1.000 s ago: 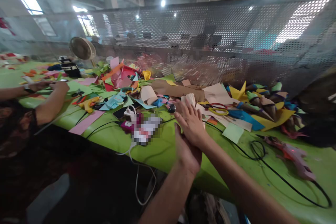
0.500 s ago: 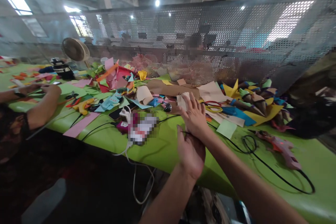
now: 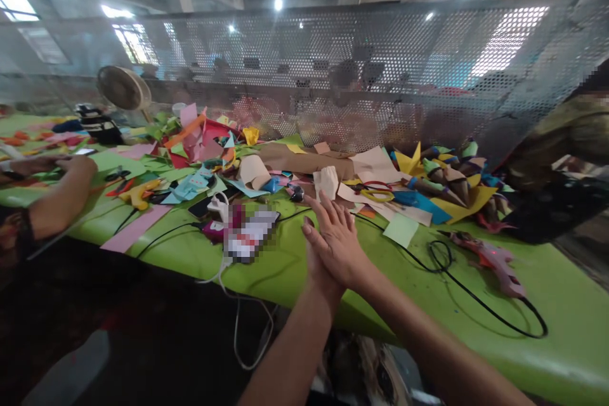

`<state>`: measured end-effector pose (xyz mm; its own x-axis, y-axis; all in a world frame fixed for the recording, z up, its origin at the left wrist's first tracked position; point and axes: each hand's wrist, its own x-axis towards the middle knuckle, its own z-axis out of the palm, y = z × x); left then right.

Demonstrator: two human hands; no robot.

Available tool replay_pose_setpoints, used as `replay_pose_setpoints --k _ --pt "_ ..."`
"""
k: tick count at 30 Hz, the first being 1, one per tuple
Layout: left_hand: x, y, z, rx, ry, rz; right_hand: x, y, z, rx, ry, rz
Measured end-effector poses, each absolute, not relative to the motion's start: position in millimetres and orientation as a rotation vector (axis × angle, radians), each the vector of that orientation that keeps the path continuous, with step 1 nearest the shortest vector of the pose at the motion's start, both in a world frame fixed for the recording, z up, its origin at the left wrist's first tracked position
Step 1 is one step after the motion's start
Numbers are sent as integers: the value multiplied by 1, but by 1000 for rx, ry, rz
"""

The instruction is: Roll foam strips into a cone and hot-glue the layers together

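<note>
My right hand (image 3: 340, 244) lies across my left hand (image 3: 320, 266), palm against palm, above the front of the green table (image 3: 285, 276). The right fingers are stretched out and slightly apart, with nothing in them. Most of the left hand is hidden under the right one; only its wrist, thumb side and a fingertip show. Just beyond the fingertips stands a crumpled cream paper piece (image 3: 326, 183). A phone (image 3: 252, 235) with a blurred screen rests to the left, beside a purple power socket (image 3: 216, 228) with a white plug.
A pink glue gun (image 3: 495, 260) with a looping black cable lies at right. Scissors (image 3: 378, 191), paper cones (image 3: 451, 181) and coloured paper (image 3: 195, 133) crowd the back. A yellow glue gun (image 3: 140, 193) and another person's arm (image 3: 61, 200) are at left.
Both hands have come closer together and lower, the right hand sliding down over the left. The cream paper is now uncovered. The view has shifted slightly right.
</note>
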<state>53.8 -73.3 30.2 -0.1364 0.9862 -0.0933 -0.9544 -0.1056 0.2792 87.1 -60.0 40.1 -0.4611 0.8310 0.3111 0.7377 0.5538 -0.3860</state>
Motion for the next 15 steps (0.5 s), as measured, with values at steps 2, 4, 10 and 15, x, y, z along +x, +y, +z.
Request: replay_pose_setpoints --k 2,4,10,15 --pt "56 -79 34 143 291 1663 89 -50 45 -1292 -2299 269" --pt "58 -87 39 157 273 1588 91 -34 51 -1312 -2235 200" --pt "51 -82 42 226 240 1595 90 -41 51 -1257 -2224 221" --pt "57 -79 41 230 184 1639 92 -42 50 -1282 -2242 200"
